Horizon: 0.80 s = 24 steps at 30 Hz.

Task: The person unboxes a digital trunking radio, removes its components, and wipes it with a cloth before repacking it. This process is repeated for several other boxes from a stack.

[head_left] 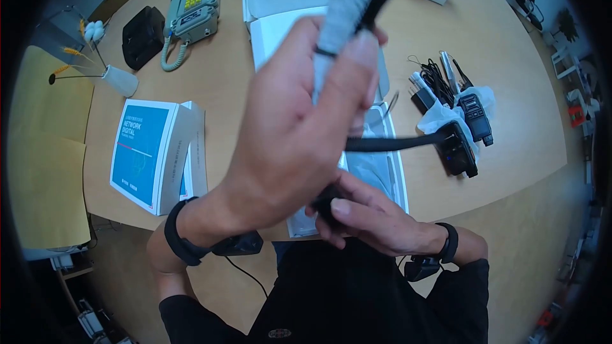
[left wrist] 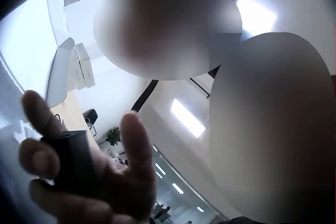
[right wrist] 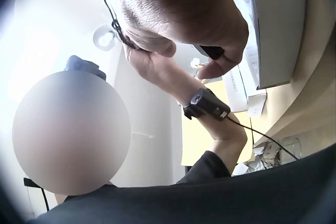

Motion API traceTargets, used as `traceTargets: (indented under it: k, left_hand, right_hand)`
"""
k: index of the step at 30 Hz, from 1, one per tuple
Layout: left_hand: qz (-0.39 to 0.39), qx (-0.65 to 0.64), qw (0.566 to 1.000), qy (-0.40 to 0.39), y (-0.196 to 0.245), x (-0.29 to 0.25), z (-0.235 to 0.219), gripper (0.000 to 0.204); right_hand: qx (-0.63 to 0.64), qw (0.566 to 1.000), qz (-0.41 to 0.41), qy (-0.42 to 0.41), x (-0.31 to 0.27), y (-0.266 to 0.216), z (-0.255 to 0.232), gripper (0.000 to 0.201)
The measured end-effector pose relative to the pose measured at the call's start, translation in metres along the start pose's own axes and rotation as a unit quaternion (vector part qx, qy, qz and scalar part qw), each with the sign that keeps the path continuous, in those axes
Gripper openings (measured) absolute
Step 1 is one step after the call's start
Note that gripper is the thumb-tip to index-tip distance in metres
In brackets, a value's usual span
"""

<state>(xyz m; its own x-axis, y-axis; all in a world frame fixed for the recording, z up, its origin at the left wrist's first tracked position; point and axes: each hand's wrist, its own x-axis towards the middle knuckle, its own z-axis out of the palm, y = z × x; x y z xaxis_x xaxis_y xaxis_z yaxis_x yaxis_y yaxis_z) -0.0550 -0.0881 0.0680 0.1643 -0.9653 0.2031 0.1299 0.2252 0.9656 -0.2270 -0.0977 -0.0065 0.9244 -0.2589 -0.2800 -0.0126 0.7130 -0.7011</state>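
My raised left hand (head_left: pixel 293 121) grips a long, pale grey item with a black side (head_left: pixel 354 16), its upper end blurred by motion. A thin black band crosses the item near the fingers. Below, close to the table's front edge, my right hand (head_left: pixel 382 216) holds a small black block (head_left: pixel 328 204) between thumb and fingers. In the left wrist view the fingers curl about the black block (left wrist: pixel 73 161). The right wrist view has a black piece (right wrist: pixel 210 51) at the right fingers. Behind both hands lies an open white box (head_left: pixel 398 181) with clear plastic inside.
To the right lie two walkie-talkies (head_left: pixel 456 153) on plastic bags, one antenna (head_left: pixel 395 144) reaching left, beside coiled black cables (head_left: pixel 437 79). Blue-and-white boxes (head_left: pixel 143 153) stack at left, near a white vase (head_left: pixel 120 81). A grey telephone (head_left: pixel 193 9) and black case (head_left: pixel 142 37) stand farther back.
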Motion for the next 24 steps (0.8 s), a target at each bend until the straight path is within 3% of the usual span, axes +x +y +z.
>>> traceTargets:
  k: [2,3,5,6,7,8,9,11,12,15,19,22,24]
  left_hand:
    - [-0.018,0.159,0.987,-0.009,-0.007,-0.009,0.000,0.026]
    - [-0.020,0.157,0.987,-0.017,-0.017,-0.014,-0.003,0.026]
    - [0.141,0.351,0.923,-0.068,-0.043,-0.024,-0.008,0.030]
    - [0.141,0.346,0.924,-0.076,-0.047,-0.030,-0.005,0.030]
    - [0.142,0.438,0.882,-0.103,-0.049,-0.036,-0.002,0.035]
    - [0.143,0.526,0.829,-0.127,-0.052,-0.040,0.001,0.042]
    - [0.147,0.521,0.830,-0.131,-0.056,-0.042,0.003,0.042]
    - [0.203,0.551,0.798,-0.132,-0.063,-0.046,0.007,0.056]
    - [0.180,0.533,0.815,-0.135,-0.065,-0.050,0.009,0.067]
    - [0.165,0.536,0.815,-0.147,-0.065,-0.051,0.016,0.072]
    - [0.225,0.513,0.817,-0.136,-0.072,-0.046,0.024,0.073]
    - [0.203,0.541,0.798,-0.169,-0.067,-0.049,0.027,0.070]
    - [0.249,0.507,0.810,-0.160,-0.074,-0.045,0.027,0.064]
  right_hand:
    - [0.008,0.995,-0.085,0.057,-0.002,0.003,-0.004,0.057]
    - [0.012,0.994,-0.089,0.063,-0.001,0.004,-0.010,0.057]
    - [0.101,0.968,-0.231,0.008,0.001,-0.003,-0.024,0.060]
    - [0.083,0.966,-0.238,0.059,0.000,-0.011,-0.018,0.059]
    - [0.083,0.964,-0.242,0.066,0.001,-0.012,-0.015,0.059]
    - [-0.074,0.950,-0.270,0.138,0.004,-0.012,-0.012,0.056]
    - [-0.228,0.907,-0.287,0.207,0.007,-0.012,-0.009,0.054]
    - [-0.207,0.903,-0.310,0.215,0.009,-0.010,-0.013,0.047]
    - [-0.183,0.910,-0.313,0.202,0.007,-0.010,-0.017,0.045]
    - [-0.142,0.907,-0.336,0.211,0.007,-0.001,-0.022,0.041]
    - [-0.130,0.882,-0.381,0.245,0.000,-0.001,-0.022,0.039]
    - [-0.070,0.892,-0.370,0.249,-0.003,-0.003,-0.029,0.044]
    - [-0.025,0.907,-0.358,0.222,-0.004,-0.001,-0.032,0.046]
